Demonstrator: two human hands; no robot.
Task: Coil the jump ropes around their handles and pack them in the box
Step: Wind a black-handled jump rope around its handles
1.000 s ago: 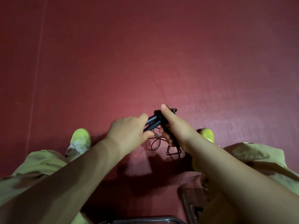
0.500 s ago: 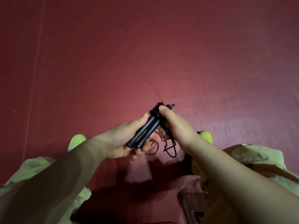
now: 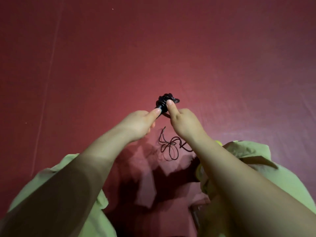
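Rope bundle seemingly above both hands' grip

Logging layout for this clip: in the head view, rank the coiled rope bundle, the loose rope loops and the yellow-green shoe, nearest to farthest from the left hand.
From the left hand:
1. Coiled rope bundle, held at its thumb tip.
2. Loose rope loops, hanging lower right of it.
3. Yellow-green shoe, far right, beyond the right forearm.

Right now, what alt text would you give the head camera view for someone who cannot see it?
Two bare hands, the left hand and the right hand, hold up a black jump rope bundle over a dark red floor. A loose end of rope dangles below in loops, and pale green trousers frame the bottom.
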